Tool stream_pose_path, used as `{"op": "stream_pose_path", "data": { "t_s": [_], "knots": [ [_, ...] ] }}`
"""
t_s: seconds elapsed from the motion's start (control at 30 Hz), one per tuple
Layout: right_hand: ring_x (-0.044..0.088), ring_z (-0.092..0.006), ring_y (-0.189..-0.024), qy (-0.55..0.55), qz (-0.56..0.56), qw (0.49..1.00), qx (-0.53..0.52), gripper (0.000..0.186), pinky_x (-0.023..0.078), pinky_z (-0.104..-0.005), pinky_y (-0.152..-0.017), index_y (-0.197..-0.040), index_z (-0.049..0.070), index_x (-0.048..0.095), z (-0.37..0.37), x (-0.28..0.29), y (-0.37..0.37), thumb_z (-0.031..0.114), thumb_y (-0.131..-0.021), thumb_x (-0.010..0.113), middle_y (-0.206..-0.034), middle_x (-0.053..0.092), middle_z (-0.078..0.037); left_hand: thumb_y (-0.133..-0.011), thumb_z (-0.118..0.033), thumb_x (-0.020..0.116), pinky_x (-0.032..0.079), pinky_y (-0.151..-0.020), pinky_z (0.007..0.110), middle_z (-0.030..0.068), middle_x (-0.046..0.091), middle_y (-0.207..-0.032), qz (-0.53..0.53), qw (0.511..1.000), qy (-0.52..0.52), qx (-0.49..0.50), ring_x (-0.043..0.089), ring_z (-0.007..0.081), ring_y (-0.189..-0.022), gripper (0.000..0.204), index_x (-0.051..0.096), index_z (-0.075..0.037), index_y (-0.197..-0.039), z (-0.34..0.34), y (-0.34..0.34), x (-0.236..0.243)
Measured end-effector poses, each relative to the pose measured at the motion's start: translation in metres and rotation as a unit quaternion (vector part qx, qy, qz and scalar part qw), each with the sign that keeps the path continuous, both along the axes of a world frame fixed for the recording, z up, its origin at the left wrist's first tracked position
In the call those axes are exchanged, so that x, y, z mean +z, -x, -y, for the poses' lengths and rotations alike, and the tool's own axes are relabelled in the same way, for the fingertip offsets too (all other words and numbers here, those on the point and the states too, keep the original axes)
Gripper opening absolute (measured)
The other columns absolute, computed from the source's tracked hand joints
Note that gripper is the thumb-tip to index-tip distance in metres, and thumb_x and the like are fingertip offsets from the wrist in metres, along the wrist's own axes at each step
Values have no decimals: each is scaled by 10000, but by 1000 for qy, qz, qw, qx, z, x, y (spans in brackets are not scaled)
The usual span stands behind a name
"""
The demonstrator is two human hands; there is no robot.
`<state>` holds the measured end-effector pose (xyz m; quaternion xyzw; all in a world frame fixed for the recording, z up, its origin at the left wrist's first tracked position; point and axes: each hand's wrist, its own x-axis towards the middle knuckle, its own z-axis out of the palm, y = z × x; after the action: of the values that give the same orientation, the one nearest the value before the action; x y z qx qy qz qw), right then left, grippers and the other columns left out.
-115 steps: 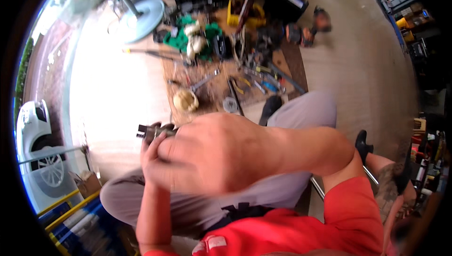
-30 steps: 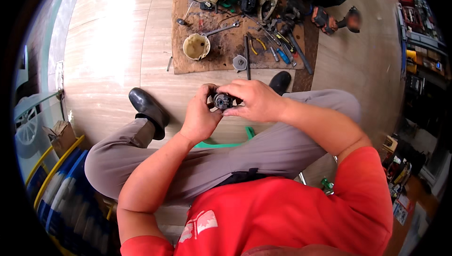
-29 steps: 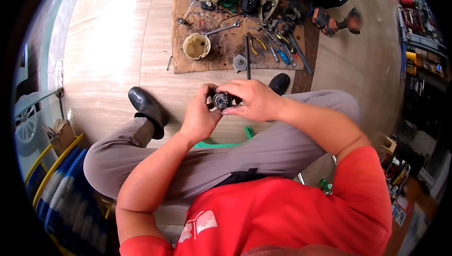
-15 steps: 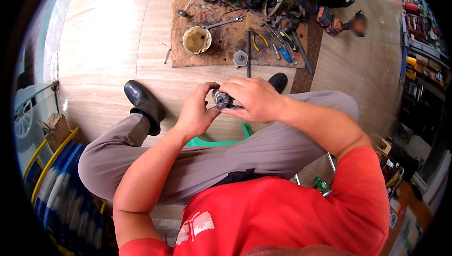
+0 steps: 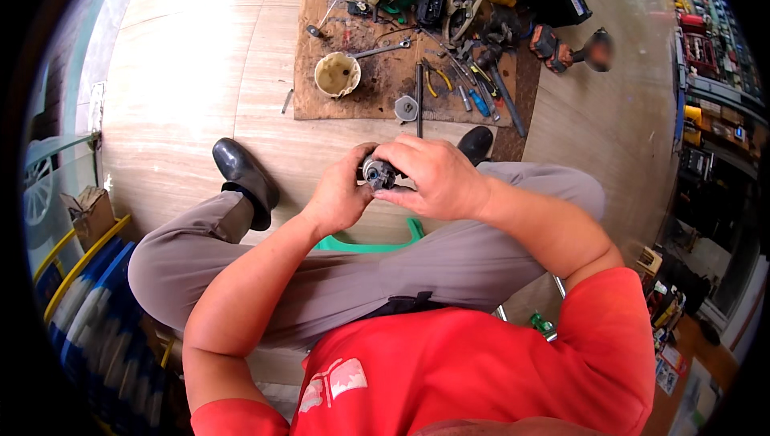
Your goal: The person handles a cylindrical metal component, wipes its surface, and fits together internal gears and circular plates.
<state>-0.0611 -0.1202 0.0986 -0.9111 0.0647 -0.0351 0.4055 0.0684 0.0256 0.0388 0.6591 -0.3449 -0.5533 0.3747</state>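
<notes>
Between my knees I hold a small round, dark metal machine part (image 5: 378,173) with a grey rim and a black toothed-looking centre. My left hand (image 5: 341,189) grips its left side, thumb below and fingers curled over the top. My right hand (image 5: 437,175) closes on it from the right, with its fingers across the top and the thumb underneath. The hands hide much of the part, so its exact kind cannot be told. Beyond them, a small grey cup (image 5: 406,108) with something dark in it stands near the board's edge.
A stained cardboard sheet (image 5: 321,111) on the floor bears a cream bowl (image 5: 337,75), a wrench (image 5: 383,50), yellow-handled pliers (image 5: 437,83), a blue-handled screwdriver (image 5: 479,102) and a black bar (image 5: 419,99). A cordless power tool (image 5: 552,48) lies right of it. Green stool (image 5: 369,245) below me.
The part has tilted or turned slightly in my hands, and my left fingers have closed nearer around it. The view has shifted a little.
</notes>
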Motion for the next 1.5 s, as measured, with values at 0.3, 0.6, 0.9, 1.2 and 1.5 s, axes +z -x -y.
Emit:
{"op": "stream_pose_path", "data": {
  "t_s": [0.3, 0.6, 0.9, 1.2, 1.5],
  "knots": [
    [654, -339, -871, -60, -35, 997, -26, 509, 536, -383, -739, -1150, 17, 578, 0, -6, 7, 150, -724, 823, -974, 635, -160, -810, 29, 666, 496, -948, 378, 215, 627, -1176, -23, 1000, 10, 19, 623, 313, -1112, 546, 480, -5, -1322, -1, 6, -12],
    [643, -367, -900, -55, -68, 995, -46, 452, 527, -407, -769, -1178, 12, 573, 12, -5, 10, 147, -791, 765, -1010, 640, -177, -821, -52, 715, 508, -896, 384, 212, 646, -1121, -31, 998, -11, 60, 645, 313, -1039, 507, 503, -6, -1279, 1, 11, -16],
    [641, -383, -927, -85, -77, 992, -61, 431, 522, -419, -784, -1181, 4, 582, 17, -9, 6, 150, -811, 748, -1028, 647, -194, -827, -196, 742, 515, -863, 411, 251, 667, -1050, 39, 998, -40, 20, 661, 375, -988, 530, 520, 12, -1261, 3, 4, -5],
    [649, -339, -860, -71, -48, 994, -69, 407, 520, -382, -753, -1166, 0, 603, 20, -7, 0, 143, -816, 754, -974, 653, -169, -833, -217, 745, 521, -840, 413, 252, 675, -1024, 32, 997, -60, 37, 671, 372, -956, 530, 527, 10, -1259, -3, 2, 0],
    [638, -250, -686, -91, -94, 986, -105, 211, 490, -346, -614, -1040, -2, 644, 34, -1, -10, 133, -882, 678, -813, 645, -152, -805, -232, 793, 526, -784, 372, 213, 680, -945, 79, 992, -74, 60, 667, 263, -854, 534, 563, 32, -1208, -2, -1, 9]
  ]
}}
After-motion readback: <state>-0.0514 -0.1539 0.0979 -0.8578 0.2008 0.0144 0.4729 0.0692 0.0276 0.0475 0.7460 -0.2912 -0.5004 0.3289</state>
